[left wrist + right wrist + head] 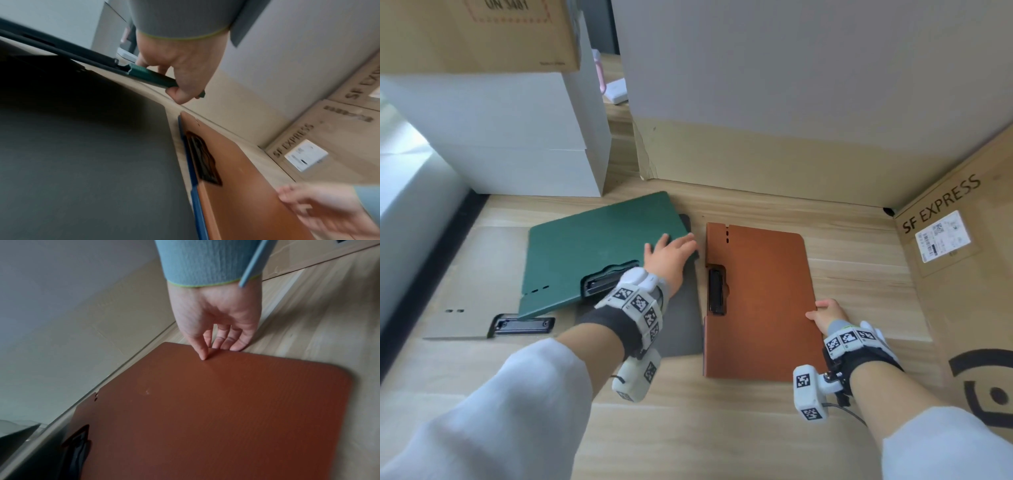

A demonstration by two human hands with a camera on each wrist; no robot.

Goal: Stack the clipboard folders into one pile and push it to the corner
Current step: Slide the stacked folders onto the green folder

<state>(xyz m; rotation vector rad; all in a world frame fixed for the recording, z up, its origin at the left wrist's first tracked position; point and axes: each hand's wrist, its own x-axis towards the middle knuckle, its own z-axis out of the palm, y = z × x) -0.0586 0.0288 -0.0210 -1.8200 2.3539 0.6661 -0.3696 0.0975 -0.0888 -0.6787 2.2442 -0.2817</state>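
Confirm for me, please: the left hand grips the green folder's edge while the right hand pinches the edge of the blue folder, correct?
Not quite. The left hand does grip the green folder, but the right hand pinches the brown folder, not a blue one, as the right wrist view shows.

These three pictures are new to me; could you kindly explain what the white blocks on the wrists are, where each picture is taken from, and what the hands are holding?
No robot here: a person works with bare hands. The white blocks strapped at the wrists appear to be the wrist cameras. The big picture comes from a head camera looking down; the other two look along each hand.

On the wooden table lie several clipboard folders. The left hand grips the edge of the green folder, its thumb underneath, lifted at a tilt above a grey folder; a pale one lies beside them. The right hand pinches the edge of the brown folder, which seems to lie on a blue one. Cardboard boxes stand around.
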